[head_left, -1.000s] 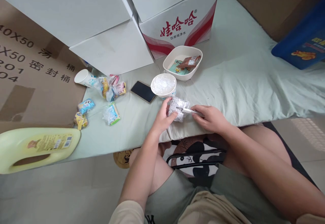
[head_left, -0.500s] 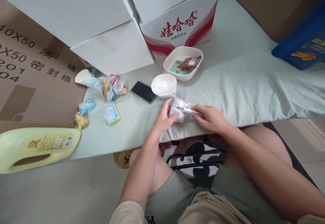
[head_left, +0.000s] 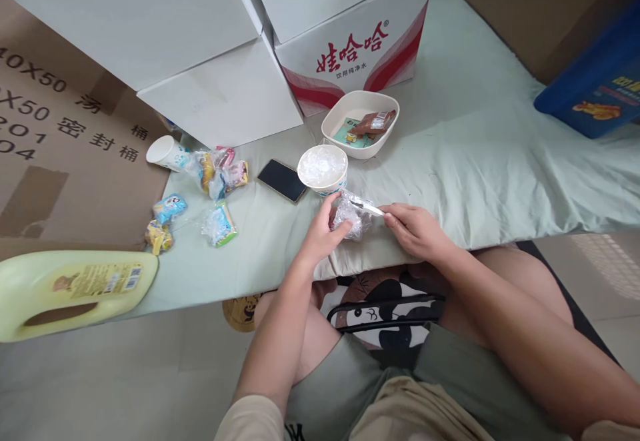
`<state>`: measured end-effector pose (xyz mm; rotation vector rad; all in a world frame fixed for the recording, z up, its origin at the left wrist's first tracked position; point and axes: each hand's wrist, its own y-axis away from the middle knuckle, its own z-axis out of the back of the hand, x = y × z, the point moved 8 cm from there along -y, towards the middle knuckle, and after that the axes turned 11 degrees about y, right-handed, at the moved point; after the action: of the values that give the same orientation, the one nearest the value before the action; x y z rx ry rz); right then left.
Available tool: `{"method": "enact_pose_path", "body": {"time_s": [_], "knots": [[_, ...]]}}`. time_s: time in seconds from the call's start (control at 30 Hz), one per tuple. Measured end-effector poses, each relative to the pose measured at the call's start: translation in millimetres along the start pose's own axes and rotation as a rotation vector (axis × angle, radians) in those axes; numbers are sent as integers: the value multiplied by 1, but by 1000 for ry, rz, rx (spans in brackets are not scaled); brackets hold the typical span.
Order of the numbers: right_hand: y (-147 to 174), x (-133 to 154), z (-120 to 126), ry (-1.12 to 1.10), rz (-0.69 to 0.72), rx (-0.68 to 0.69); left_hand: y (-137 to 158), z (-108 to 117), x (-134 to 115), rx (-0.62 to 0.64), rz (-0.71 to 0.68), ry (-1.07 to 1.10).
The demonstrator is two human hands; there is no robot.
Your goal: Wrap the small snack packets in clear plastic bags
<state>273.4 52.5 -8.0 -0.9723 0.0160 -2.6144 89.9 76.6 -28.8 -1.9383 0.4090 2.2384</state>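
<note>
My left hand grips a small bundle of bubble wrap near the front edge of the cloth-covered surface. Fingers of my right hand are closed round the white handle of a small knife. Its blade points left and lies over the upper part of the bundle; whether it cuts in I cannot tell. What the wrap encloses is hidden. Just behind the bundle stands a paper cup filled with clear plastic wrap. A dark phone lies flat to the left of the cup.
A cream bowl holding a brown packet stands behind the cup. Several wrapped snacks and a tipped paper cup lie at left. A yellow jug rests at the front left. White cartons and a blue container stand behind.
My right hand has shifted slightly, and the knife now lies a little higher on the bundle at a steeper slant. My left hand keeps its grip on the bubble wrap.
</note>
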Motion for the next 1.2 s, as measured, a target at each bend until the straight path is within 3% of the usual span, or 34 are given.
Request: {"method": "enact_pose_path", "body": {"time_s": [0.83,1.03,1.2], "knots": [[1,-3,-3,27,-31,61,1,7,-9,-71,-71,-8],[1,-6,-3,-1,-38,45,1,9,-9,-111,-84,231],[2,-7,2,-7,-51,-2,1,29,-8,-275,-79,537]]}}
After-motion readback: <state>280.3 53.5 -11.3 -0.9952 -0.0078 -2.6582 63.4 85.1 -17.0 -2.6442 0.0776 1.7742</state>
